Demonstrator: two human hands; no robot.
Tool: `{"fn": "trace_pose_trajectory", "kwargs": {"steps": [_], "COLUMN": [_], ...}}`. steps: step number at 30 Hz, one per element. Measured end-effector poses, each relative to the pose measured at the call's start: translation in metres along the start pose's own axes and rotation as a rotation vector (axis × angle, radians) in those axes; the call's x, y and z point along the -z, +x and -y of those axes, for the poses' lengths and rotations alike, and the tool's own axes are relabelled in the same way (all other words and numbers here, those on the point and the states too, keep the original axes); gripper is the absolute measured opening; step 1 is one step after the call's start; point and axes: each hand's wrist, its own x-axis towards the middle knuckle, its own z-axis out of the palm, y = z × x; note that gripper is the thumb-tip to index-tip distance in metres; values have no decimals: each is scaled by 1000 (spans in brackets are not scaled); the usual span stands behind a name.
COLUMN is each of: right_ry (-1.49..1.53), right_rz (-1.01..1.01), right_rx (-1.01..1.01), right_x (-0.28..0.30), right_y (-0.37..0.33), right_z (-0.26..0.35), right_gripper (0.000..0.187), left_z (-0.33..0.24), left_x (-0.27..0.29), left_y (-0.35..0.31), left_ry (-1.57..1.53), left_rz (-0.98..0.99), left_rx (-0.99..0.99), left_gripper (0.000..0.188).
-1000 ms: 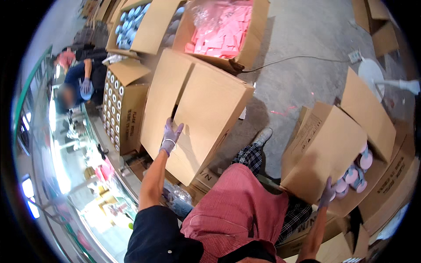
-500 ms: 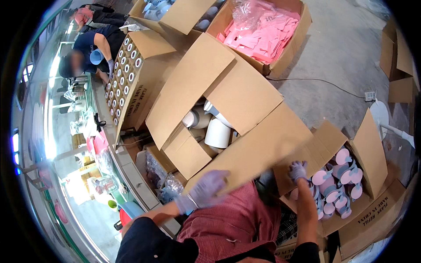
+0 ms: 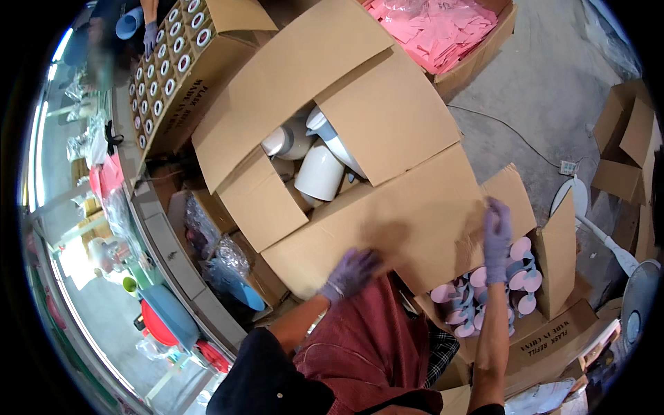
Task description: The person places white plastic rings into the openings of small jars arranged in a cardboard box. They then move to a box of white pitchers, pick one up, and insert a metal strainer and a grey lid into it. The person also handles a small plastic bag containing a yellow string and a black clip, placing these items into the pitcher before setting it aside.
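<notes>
Before the person sits the big carton (image 3: 384, 114), hemmed in by tubes (image 3: 164, 68) at ten o'clock, pink strips (image 3: 439, 38) at one, pink-capped pieces (image 3: 532, 280) at half past four and a bench (image 3: 166, 235) at eight. Grey floor (image 3: 526, 76), crossed by a cable (image 3: 515, 131), stretches toward half past two. The left hand (image 3: 353, 271) lies loosely open, gripping nothing, at the near flap (image 3: 408, 214); the right hand (image 3: 496, 242) curls by that flap's end, its hold unclear to me.

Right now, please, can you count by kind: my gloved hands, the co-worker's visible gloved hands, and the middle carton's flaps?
Your gloved hands (left hand, right hand): 2
Co-worker's gloved hand: 1
Middle carton's flaps: 4
Total: 7
</notes>
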Motion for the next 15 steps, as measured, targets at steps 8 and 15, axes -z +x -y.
{"fn": "trace_pose_trajectory", "kwargs": {"steps": [8, 15], "right_ry": [-182, -159], "right_rz": [232, 746], "right_rx": [119, 450], "right_x": [-164, -173], "right_y": [-4, 37], "right_z": [-8, 174], "right_gripper": [57, 23], "left_z": [87, 210], "left_x": [45, 108], "left_y": [37, -6], "left_ry": [-482, 245], "left_rz": [-273, 42], "left_rx": [88, 312], "left_gripper": [32, 31]}}
